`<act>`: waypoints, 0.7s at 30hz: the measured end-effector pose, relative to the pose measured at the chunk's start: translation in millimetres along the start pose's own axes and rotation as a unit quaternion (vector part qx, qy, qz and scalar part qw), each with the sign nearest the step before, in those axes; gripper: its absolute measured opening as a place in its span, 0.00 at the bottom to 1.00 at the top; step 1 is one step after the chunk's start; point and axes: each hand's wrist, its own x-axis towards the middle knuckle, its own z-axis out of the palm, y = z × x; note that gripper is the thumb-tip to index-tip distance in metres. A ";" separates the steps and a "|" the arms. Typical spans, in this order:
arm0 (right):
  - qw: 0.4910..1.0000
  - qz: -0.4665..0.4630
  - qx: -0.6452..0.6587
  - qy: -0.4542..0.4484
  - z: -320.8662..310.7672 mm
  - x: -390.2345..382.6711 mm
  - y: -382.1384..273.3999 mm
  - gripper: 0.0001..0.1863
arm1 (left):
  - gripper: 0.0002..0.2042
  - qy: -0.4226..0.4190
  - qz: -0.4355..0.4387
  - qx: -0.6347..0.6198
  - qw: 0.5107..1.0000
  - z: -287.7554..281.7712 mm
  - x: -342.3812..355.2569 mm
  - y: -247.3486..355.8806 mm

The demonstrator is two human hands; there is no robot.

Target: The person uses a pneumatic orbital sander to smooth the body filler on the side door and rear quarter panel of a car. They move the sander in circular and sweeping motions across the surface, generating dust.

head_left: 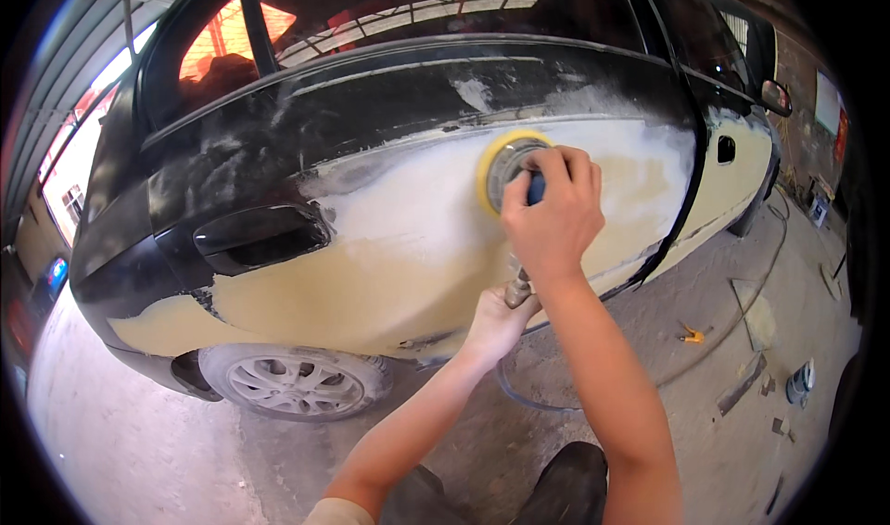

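Head view looks down on a sander [508,168] with a yellow round pad, pressed flat against the filler-coated rear door [408,238] of a black car. It sits under the right hand [549,212], whose fingers are curled tight over the top of its body. Just below, the left hand [498,321] is wrapped around the tool's lower handle end, where a clear hose [519,397] hangs down toward the concrete floor [139,432].
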 end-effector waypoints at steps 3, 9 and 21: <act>0.997 -0.068 0.030 -0.037 4.6 -25.0 -30.7 0.10 | 0.06 0.068 0.115 -0.106 0.985 -5.4 -17.8 -24.1; 0.971 -0.217 0.092 -0.049 12.3 -53.6 -56.0 0.09 | 0.08 0.168 0.184 -0.169 0.954 1.6 -21.6 -52.1; 0.970 -0.208 0.077 -0.103 4.1 -50.5 -56.1 0.10 | 0.07 0.126 0.086 -0.148 0.977 -19.9 -37.1 -30.9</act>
